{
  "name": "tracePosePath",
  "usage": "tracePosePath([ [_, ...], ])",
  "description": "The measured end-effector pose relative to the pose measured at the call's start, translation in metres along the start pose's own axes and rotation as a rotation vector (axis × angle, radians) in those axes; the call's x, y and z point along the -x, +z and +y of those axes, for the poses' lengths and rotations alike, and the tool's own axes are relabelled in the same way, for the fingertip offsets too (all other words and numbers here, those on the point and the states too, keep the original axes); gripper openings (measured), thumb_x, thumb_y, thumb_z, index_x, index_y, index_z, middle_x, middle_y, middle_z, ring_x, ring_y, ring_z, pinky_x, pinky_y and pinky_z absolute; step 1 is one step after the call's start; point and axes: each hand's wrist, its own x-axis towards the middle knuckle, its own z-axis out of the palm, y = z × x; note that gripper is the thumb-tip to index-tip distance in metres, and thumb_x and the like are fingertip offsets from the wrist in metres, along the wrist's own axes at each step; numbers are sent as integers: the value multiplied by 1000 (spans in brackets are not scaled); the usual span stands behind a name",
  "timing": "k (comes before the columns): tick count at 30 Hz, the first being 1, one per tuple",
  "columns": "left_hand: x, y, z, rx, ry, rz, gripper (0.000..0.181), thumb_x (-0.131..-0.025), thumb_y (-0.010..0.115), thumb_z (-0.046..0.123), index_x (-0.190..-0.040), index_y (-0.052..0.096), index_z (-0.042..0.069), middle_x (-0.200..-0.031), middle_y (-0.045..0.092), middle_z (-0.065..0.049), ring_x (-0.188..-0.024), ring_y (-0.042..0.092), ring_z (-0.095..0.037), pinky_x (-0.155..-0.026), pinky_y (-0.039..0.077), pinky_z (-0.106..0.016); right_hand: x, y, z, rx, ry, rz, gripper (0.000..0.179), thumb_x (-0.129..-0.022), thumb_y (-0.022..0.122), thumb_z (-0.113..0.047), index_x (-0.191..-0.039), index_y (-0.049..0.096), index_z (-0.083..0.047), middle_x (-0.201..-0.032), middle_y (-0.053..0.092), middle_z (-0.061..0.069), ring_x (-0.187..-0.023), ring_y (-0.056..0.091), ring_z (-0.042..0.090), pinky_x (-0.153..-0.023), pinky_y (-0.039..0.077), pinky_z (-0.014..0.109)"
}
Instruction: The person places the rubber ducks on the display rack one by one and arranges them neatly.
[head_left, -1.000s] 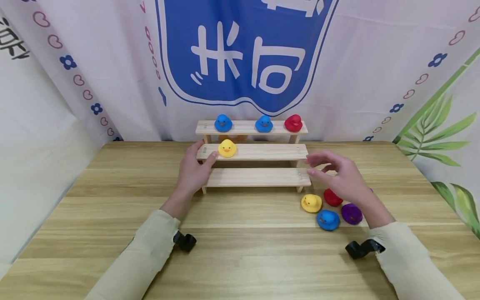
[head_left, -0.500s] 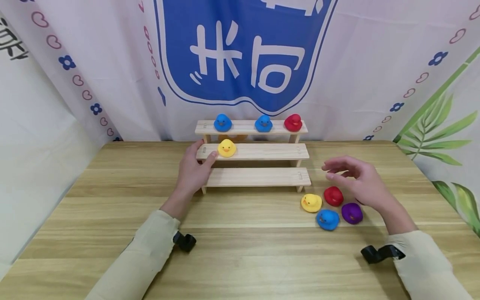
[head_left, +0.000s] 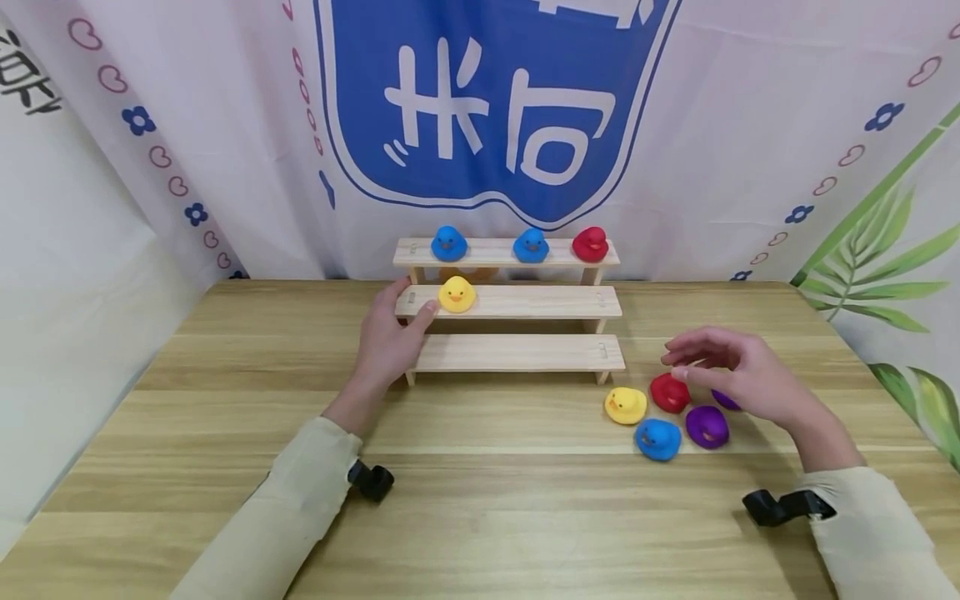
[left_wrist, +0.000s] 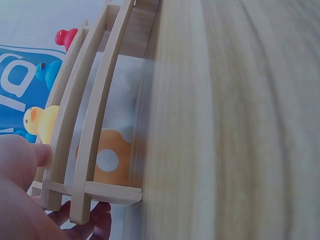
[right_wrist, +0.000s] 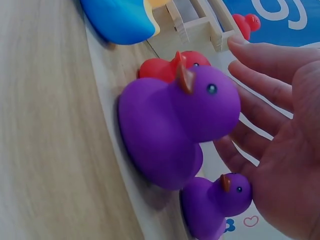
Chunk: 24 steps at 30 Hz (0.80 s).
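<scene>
My left hand point(head_left: 390, 335) grips the left end of a three-step wooden shelf point(head_left: 517, 353). In the left wrist view its thumb lies by the middle board and the fingers reach under the end. A yellow duck point(head_left: 457, 295) sits on that board near the thumb. My right hand point(head_left: 738, 371), fingers loosely bent and holding nothing, hovers over the toy ducks on the table's right. Below it are a red duck point(head_left: 670, 392), a purple duck point(head_left: 707, 427) and a second purple duck point(right_wrist: 212, 202), partly hidden in the head view. A yellow duck point(head_left: 626, 405) and a blue duck point(head_left: 659, 439) lie close by.
On the top board stand a blue duck point(head_left: 448, 243), another blue duck point(head_left: 531, 246) and a red duck point(head_left: 590, 244). The wooden table point(head_left: 480, 517) ends at a printed curtain point(head_left: 285, 208) behind the shelf.
My right hand has moved right, away from the shelf's right end, to above the ducks on the table. My left hand has stayed on the shelf.
</scene>
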Motion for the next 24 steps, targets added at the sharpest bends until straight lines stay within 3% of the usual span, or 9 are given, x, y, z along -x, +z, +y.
tracePosePath([
  [7, 0, 1, 0, -8, 3, 0, 74, -108, 58, 44, -169, 27, 16, -173, 31, -13, -160, 32, -35, -129, 33, -57, 2, -5, 1, 25, 72, -62, 37, -100, 75, -24, -132, 68, -8, -121, 76, 10, -104, 69, 8, -85, 59, 23],
  [12, 0, 1, 0, -5, 7, -1, 74, -108, 58, 43, -169, 27, 16, -173, 32, -13, -159, 33, -35, -129, 34, -57, 3, -7, 1, 50, 106, -103, 41, -96, 80, -26, -132, 69, -10, -126, 74, 11, -111, 68, 21, -86, 58, 24],
  [17, 1, 1, 1, -5, 8, 0, 74, -108, 58, 43, -169, 27, 16, -173, 32, -13, -159, 33, -36, -129, 33, -57, 2, -5, 2, 73, 106, -143, 44, -90, 86, -28, -129, 71, -14, -130, 71, 11, -117, 65, 30, -89, 58, 27],
  [24, -1, 0, 0, -4, -2, 5, 74, -108, 58, 44, -169, 27, 16, -173, 32, -13, -159, 33, -36, -130, 32, -57, -1, 0, -2, 140, 103, -149, 53, -84, 91, -34, -130, 71, -15, -130, 70, 10, -120, 63, 32, -96, 55, 41],
])
